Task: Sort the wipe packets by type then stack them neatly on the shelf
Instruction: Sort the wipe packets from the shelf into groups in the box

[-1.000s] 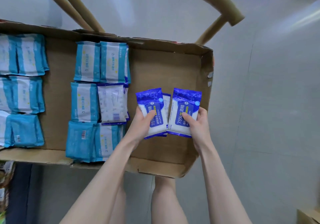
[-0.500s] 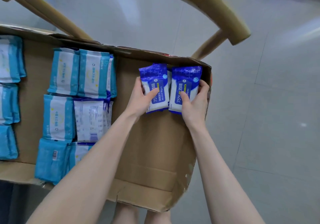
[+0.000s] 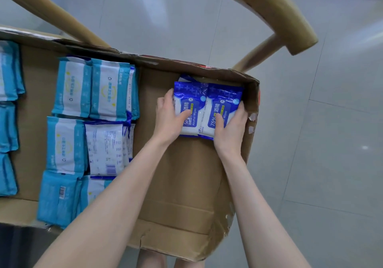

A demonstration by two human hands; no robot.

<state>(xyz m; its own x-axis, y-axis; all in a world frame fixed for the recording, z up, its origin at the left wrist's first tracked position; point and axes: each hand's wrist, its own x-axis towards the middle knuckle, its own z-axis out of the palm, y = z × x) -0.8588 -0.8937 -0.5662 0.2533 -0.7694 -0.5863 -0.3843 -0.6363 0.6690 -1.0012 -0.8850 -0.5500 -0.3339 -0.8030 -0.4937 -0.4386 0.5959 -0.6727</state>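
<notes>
Left hand (image 3: 170, 120) and right hand (image 3: 230, 129) each clasp an alcohol wipe packet (image 3: 224, 102) at the cardboard tray's (image 3: 186, 174) far right corner: light, squashy, probably slick, best gripped across both long edges.

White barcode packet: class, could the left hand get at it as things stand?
Probably yes, once freed: the left hand grips a blue alcohol packet, but the white packet lies uncovered nearby, left of that hand.
</notes>
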